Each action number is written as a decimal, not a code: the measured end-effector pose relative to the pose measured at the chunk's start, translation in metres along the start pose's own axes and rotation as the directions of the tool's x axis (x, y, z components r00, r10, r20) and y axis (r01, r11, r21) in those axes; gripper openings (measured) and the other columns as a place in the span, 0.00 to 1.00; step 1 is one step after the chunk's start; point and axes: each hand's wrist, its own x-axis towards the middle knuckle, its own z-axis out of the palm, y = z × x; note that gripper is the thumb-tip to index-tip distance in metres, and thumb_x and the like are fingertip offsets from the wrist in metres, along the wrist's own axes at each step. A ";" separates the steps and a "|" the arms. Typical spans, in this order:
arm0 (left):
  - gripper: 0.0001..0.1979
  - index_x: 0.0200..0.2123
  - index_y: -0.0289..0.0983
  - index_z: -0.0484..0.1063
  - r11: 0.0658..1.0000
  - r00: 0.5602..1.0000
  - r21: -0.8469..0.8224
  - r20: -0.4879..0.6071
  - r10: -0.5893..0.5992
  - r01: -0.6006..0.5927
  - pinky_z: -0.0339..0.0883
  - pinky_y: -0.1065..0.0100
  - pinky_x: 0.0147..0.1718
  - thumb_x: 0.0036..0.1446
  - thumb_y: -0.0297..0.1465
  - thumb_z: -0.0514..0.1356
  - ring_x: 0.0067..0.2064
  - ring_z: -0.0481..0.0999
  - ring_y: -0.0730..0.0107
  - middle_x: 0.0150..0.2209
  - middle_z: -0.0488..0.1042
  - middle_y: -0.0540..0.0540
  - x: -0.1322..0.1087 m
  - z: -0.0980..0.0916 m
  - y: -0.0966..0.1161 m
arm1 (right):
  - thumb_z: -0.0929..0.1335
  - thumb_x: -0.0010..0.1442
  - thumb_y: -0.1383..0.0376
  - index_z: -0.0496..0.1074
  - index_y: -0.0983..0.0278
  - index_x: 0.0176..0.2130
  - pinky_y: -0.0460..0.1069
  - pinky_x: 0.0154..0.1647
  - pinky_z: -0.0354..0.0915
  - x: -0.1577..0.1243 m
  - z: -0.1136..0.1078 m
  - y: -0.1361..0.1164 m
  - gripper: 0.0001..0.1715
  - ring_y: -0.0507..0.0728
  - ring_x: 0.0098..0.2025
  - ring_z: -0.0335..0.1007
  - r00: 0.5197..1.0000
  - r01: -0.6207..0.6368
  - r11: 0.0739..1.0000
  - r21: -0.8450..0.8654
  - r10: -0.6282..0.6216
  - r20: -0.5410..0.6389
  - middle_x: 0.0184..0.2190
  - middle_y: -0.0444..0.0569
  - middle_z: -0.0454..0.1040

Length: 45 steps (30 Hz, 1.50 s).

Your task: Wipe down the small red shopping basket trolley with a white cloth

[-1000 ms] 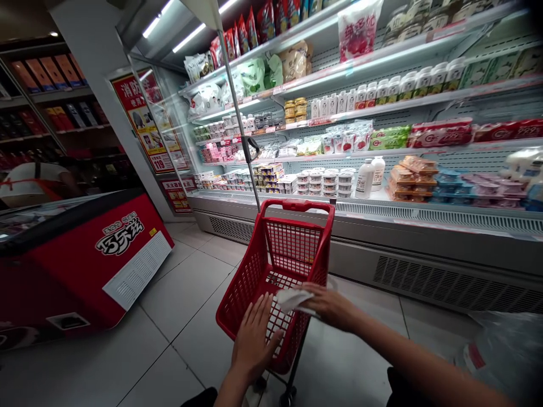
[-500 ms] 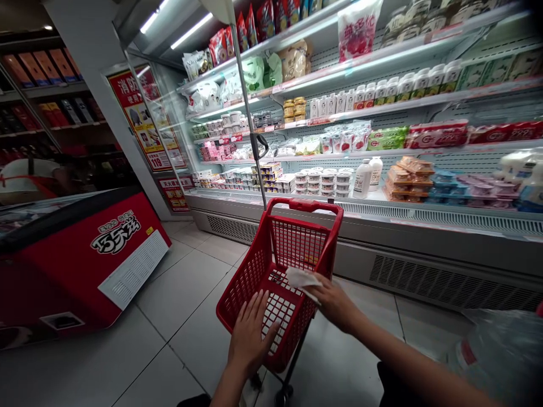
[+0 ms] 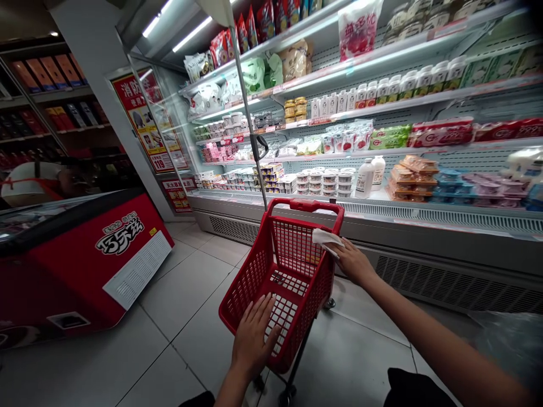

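A red plastic shopping cart [image 3: 278, 254] with lattice walls stands on the tiled floor, its handle on the side towards the fridge. My right hand [image 3: 350, 257] is closed on a white cloth [image 3: 326, 236], which lies against the cart's right rim near the handle. Over the near left rim rests my left hand [image 3: 253, 334], fingers stretched out and nothing in it. A small dark thing [image 3: 278, 277], too small to make out, shows at the basket's bottom.
An open display fridge [image 3: 297, 209] with filled shelves runs behind the cart. To the left stands a red chest freezer [image 3: 139, 271], with a person [image 3: 31, 181] beyond it. Clear plastic [image 3: 509, 339] shows at the lower right.
My right hand has moved with the white cloth away from me and to the right, along the rim up towards the handle. My left hand is nearly where it was.
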 end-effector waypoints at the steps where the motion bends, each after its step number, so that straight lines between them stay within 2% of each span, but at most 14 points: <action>1: 0.34 0.76 0.49 0.34 1.000 1.000 -0.001 -0.006 -0.011 0.011 0.55 0.55 0.70 0.74 0.44 0.47 0.72 0.59 0.63 0.73 0.55 0.51 0.001 0.001 0.000 | 0.61 0.69 0.70 0.63 0.57 0.69 0.65 0.72 0.57 -0.003 0.001 -0.012 0.32 0.63 0.72 0.56 1.000 -0.009 1.000 0.009 0.009 -0.003 0.67 0.49 0.68; 7: 0.35 0.75 0.50 0.35 0.998 0.998 0.006 -0.022 -0.059 0.059 0.55 0.52 0.70 0.73 0.46 0.48 0.73 0.57 0.61 0.74 0.54 0.51 0.004 0.002 0.000 | 0.63 0.66 0.74 0.58 0.61 0.72 0.64 0.73 0.57 -0.039 -0.012 -0.119 0.38 0.62 0.75 0.47 0.984 0.181 0.969 0.168 -0.178 -0.034 0.72 0.54 0.59; 10: 0.35 0.75 0.50 0.35 0.998 0.998 0.011 -0.025 -0.056 0.056 0.54 0.52 0.70 0.73 0.46 0.48 0.73 0.57 0.60 0.74 0.54 0.51 0.005 0.003 -0.003 | 0.64 0.66 0.75 0.55 0.61 0.72 0.62 0.73 0.57 -0.053 -0.024 -0.154 0.40 0.61 0.75 0.48 0.955 0.295 0.926 0.237 -0.294 -0.041 0.72 0.53 0.59; 12: 0.35 0.75 0.50 0.35 0.998 0.998 0.011 -0.025 -0.055 0.055 0.55 0.52 0.70 0.73 0.45 0.48 0.73 0.57 0.61 0.74 0.54 0.52 0.005 0.003 -0.004 | 0.64 0.65 0.76 0.56 0.60 0.72 0.61 0.73 0.57 -0.055 -0.028 -0.156 0.41 0.59 0.74 0.49 0.923 0.378 0.886 0.267 -0.383 -0.035 0.71 0.50 0.61; 15: 0.34 0.75 0.50 0.36 0.998 0.998 0.000 -0.017 -0.056 0.056 0.54 0.52 0.70 0.74 0.45 0.47 0.73 0.57 0.61 0.74 0.54 0.51 0.004 0.004 -0.003 | 0.64 0.61 0.79 0.59 0.59 0.71 0.60 0.73 0.57 -0.043 -0.025 -0.125 0.43 0.58 0.73 0.52 0.907 0.414 0.873 0.257 -0.421 -0.029 0.69 0.50 0.65; 19: 0.34 0.76 0.49 0.35 0.998 0.998 -0.018 -0.005 -0.056 0.056 0.53 0.52 0.70 0.74 0.45 0.47 0.73 0.57 0.61 0.74 0.55 0.50 0.005 0.006 0.001 | 0.63 0.61 0.79 0.65 0.60 0.67 0.61 0.73 0.56 -0.015 -0.017 -0.062 0.38 0.58 0.72 0.56 0.964 0.265 0.952 0.152 -0.266 -0.016 0.68 0.52 0.66; 22: 0.34 0.76 0.49 0.36 0.998 0.998 -0.020 -0.013 -0.066 0.066 0.53 0.51 0.70 0.74 0.46 0.47 0.73 0.58 0.60 0.74 0.55 0.50 0.007 0.010 0.004 | 0.62 0.65 0.76 0.67 0.61 0.66 0.63 0.73 0.55 -0.006 -0.012 -0.048 0.33 0.60 0.72 0.56 0.992 0.128 0.987 0.094 -0.128 0.000 0.67 0.53 0.67; 24: 0.35 0.76 0.49 0.36 0.996 0.996 -0.018 -0.028 -0.090 0.090 0.54 0.50 0.70 0.73 0.46 0.48 0.73 0.58 0.59 0.74 0.55 0.49 0.009 0.013 0.006 | 0.63 0.65 0.76 0.66 0.61 0.67 0.63 0.73 0.56 -0.010 -0.010 -0.063 0.34 0.61 0.72 0.55 0.995 0.098 0.989 0.109 -0.099 0.010 0.67 0.53 0.68; 28: 0.36 0.75 0.50 0.34 0.989 0.987 -0.014 -0.055 -0.151 0.151 0.53 0.47 0.69 0.73 0.47 0.48 0.72 0.58 0.57 0.74 0.55 0.47 0.012 0.017 0.008 | 0.63 0.62 0.79 0.59 0.60 0.71 0.63 0.72 0.58 -0.040 -0.019 -0.130 0.42 0.61 0.73 0.52 0.986 0.159 0.963 0.220 -0.165 0.008 0.70 0.53 0.63; 31: 0.36 0.75 0.51 0.34 0.980 0.979 -0.013 -0.052 -0.197 0.196 0.55 0.46 0.67 0.72 0.49 0.48 0.73 0.57 0.55 0.74 0.54 0.47 0.013 0.017 0.009 | 0.64 0.62 0.78 0.54 0.59 0.73 0.61 0.72 0.59 -0.064 -0.034 -0.177 0.45 0.61 0.73 0.53 0.961 0.261 0.914 0.311 -0.278 0.009 0.70 0.51 0.62; 34: 0.36 0.75 0.51 0.33 0.975 0.974 -0.018 -0.038 -0.224 0.223 0.57 0.46 0.66 0.72 0.50 0.47 0.73 0.55 0.54 0.74 0.53 0.48 0.012 0.014 0.012 | 0.64 0.61 0.79 0.52 0.59 0.74 0.58 0.72 0.58 -0.077 -0.043 -0.194 0.47 0.59 0.73 0.54 0.905 0.392 0.835 0.386 -0.425 -0.001 0.69 0.49 0.63; 38: 0.36 0.75 0.52 0.33 0.969 0.969 -0.038 -0.026 -0.246 0.245 0.57 0.45 0.66 0.72 0.50 0.46 0.74 0.53 0.54 0.75 0.52 0.48 0.011 0.012 0.018 | 0.62 0.60 0.82 0.54 0.54 0.73 0.59 0.73 0.57 -0.067 -0.032 -0.148 0.48 0.55 0.72 0.55 0.846 0.508 0.780 0.365 -0.531 -0.043 0.68 0.44 0.67; 42: 0.35 0.75 0.52 0.34 0.958 0.959 -0.068 -0.034 -0.281 0.279 0.56 0.43 0.66 0.72 0.50 0.45 0.74 0.53 0.54 0.75 0.52 0.48 0.014 0.018 0.023 | 0.61 0.59 0.84 0.58 0.55 0.71 0.61 0.72 0.58 -0.036 -0.014 -0.071 0.48 0.57 0.72 0.56 0.954 0.299 0.933 0.200 -0.300 -0.025 0.69 0.49 0.64; 45: 0.35 0.75 0.52 0.35 0.952 0.952 -0.073 -0.058 -0.302 0.297 0.55 0.41 0.66 0.72 0.50 0.45 0.74 0.54 0.52 0.74 0.53 0.47 0.020 0.025 0.026 | 0.60 0.60 0.83 0.59 0.57 0.71 0.62 0.72 0.59 -0.024 -0.006 -0.053 0.46 0.58 0.72 0.56 0.981 0.192 0.971 0.140 -0.195 0.012 0.69 0.50 0.64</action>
